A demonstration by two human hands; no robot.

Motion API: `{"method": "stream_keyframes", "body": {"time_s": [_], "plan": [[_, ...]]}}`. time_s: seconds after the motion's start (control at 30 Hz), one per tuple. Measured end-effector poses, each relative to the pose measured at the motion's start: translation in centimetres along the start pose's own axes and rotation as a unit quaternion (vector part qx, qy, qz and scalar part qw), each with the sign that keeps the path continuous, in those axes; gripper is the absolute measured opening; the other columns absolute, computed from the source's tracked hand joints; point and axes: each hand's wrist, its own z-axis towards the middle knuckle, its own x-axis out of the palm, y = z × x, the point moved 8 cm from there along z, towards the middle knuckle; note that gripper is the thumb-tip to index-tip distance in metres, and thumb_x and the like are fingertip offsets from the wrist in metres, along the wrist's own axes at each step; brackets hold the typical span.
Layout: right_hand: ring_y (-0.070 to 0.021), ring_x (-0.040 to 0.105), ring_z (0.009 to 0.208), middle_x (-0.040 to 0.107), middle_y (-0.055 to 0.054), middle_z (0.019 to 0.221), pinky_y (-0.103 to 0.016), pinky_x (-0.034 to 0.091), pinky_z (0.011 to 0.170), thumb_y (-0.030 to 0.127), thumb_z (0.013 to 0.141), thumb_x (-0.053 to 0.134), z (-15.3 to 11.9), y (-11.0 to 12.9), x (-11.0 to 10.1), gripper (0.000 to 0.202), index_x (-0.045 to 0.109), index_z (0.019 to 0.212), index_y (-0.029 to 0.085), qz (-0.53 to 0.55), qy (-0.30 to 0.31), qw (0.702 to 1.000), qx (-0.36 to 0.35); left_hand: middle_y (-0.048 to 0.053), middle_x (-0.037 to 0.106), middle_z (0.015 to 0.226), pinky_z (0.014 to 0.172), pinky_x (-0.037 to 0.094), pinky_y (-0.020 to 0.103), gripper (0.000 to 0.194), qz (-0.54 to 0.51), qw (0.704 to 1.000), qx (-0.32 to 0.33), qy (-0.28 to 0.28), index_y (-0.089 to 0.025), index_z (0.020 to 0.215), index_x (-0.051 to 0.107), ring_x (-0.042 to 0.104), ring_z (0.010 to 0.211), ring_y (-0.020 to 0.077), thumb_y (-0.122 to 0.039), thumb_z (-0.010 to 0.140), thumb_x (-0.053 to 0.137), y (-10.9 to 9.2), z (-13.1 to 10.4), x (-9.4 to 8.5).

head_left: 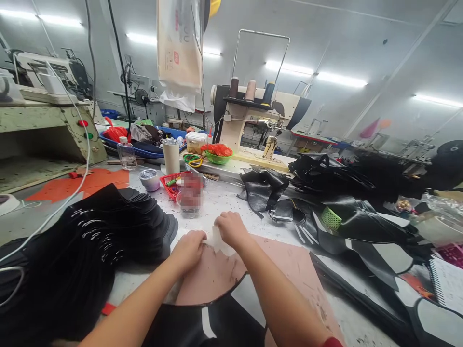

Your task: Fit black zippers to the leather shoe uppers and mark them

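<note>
Both hands pinch a thin, whitish, see-through piece (218, 241), perhaps film or paper; its exact kind I cannot make out. My left hand (188, 247) has its fingers closed at the piece's left edge. Higher up, my right hand (230, 228) grips its right side with curled fingers. Underneath lies a pinkish mat (285, 262) with scuffs and dark marks. Nearer to me, a black leather-like panel (181, 320) with a white strip (207, 322) rests partly on that mat, below my forearms.
A tall stack of black cut pieces (90, 231) stands at left. Ahead are a clear round tub (190, 209), a red basket (168, 185), a tumbler (170, 156) and a sewing machine (231, 125). Black leather-like pieces (365, 221) spread over the right side, near a spiral notebook (448, 279).
</note>
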Motion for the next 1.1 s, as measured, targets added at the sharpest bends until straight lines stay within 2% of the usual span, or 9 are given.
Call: {"method": "stream_keyframes", "body": {"time_s": [0.17,0.27,0.4,0.53,0.7,0.8,0.9,0.97,1.1], "plan": [[-0.0211,0.049,0.106,0.054,-0.009,0.112,-0.036,0.038,0.089,0.01,0.071,0.044,-7.5,-4.4,-4.0,0.025,0.067,0.074,0.021,0.064,-0.074,0.994,0.056,0.009,0.06,0.106,0.087,0.044,0.039,0.027,-0.007,0.998,0.054,-0.02,-0.02,0.087,0.062,0.055,0.099,0.0227,-0.01,0.078,0.039,-1.0,-5.8,-1.2],[-0.0219,0.055,0.095,0.057,-0.007,0.101,-0.035,0.044,0.081,0.017,0.063,0.046,-14.0,-9.2,-5.4,0.021,0.066,0.062,0.022,0.228,-0.123,0.957,0.129,0.005,0.067,0.085,0.077,0.048,0.032,0.026,-0.049,0.991,0.124,0.014,-0.024,0.085,0.065,0.06,0.08,0.0197,-0.016,0.081,0.041,-1.9,-11.4,-0.5],[-0.0197,0.056,0.067,0.064,-0.007,0.082,-0.035,0.048,0.065,0.031,0.067,0.055,-20.0,-12.4,-5.0,0.019,0.071,0.072,0.022,0.377,-0.109,0.895,0.211,0.003,0.066,0.108,0.09,0.045,0.034,0.032,-0.135,0.982,0.125,0.05,-0.034,0.111,0.058,0.059,0.101,0.0224,-0.024,0.083,0.046,-2.6,-15.5,0.8],[-0.0126,0.047,0.05,0.062,-0.007,0.078,-0.031,0.044,0.051,0.042,0.062,0.065,-19.9,-10.1,-4.6,0.025,0.068,0.07,0.019,0.459,-0.168,0.844,0.22,0.004,0.065,0.108,0.091,0.043,0.037,0.025,-0.268,0.957,0.061,0.094,-0.029,0.099,0.063,0.058,0.1,0.0238,-0.03,0.077,0.053,-5.5,-13.5,1.8],[-0.0096,0.046,0.049,0.049,0.005,0.059,-0.023,0.042,0.046,0.033,0.059,0.068,-16.7,-3.3,-1.6,0.023,0.051,0.07,0.021,0.559,-0.107,0.805,0.168,0.004,0.059,0.082,0.074,0.048,0.034,0.025,-0.385,0.922,-0.054,0.007,-0.021,0.082,0.051,0.058,0.078,0.0196,-0.043,0.082,0.039,-7.5,-11.0,0.5],[-0.0086,0.044,0.047,0.046,0.007,0.056,-0.022,0.04,0.046,0.028,0.062,0.064,-16.3,0.1,0.7,0.02,0.048,0.073,0.022,0.587,-0.031,0.794,0.156,0.0,0.057,0.073,0.062,0.049,0.03,0.027,-0.476,0.864,-0.162,-0.035,-0.022,0.081,0.041,0.06,0.069,0.0174,-0.047,0.076,0.047,-5.7,-12.0,0.6],[-0.0114,0.049,0.055,0.052,0.003,0.061,-0.024,0.042,0.051,0.028,0.064,0.061,-16.4,1.9,1.8,0.017,0.055,0.078,0.02,0.54,0.016,0.827,0.157,-0.006,0.051,0.062,0.052,0.046,0.026,0.037,-0.536,0.801,-0.259,-0.065,-0.022,0.073,0.038,0.057,0.056,0.015,-0.045,0.06,0.063,-3.1,-14.1,1.2],[-0.0134,0.053,0.061,0.057,0.001,0.066,-0.026,0.042,0.057,0.027,0.067,0.057,-16.3,2.4,1.6,0.013,0.06,0.077,0.019,0.485,0.023,0.862,0.147,-0.006,0.052,0.061,0.051,0.045,0.027,0.036,-0.503,0.82,-0.265,-0.062,-0.023,0.073,0.039,0.057,0.056,0.0156,-0.046,0.061,0.063,-2.0,-15.2,1.1],[-0.0145,0.056,0.066,0.063,-0.002,0.073,-0.026,0.042,0.06,0.024,0.071,0.052,-15.7,1.5,-0.2,0.01,0.06,0.074,0.019,0.404,-0.03,0.907,0.112,0.003,0.063,0.079,0.07,0.048,0.037,0.023,-0.287,0.948,-0.136,-0.005,-0.022,0.08,0.054,0.06,0.077,0.023,-0.042,0.07,0.06,-2.6,-16.3,0.4]]}}
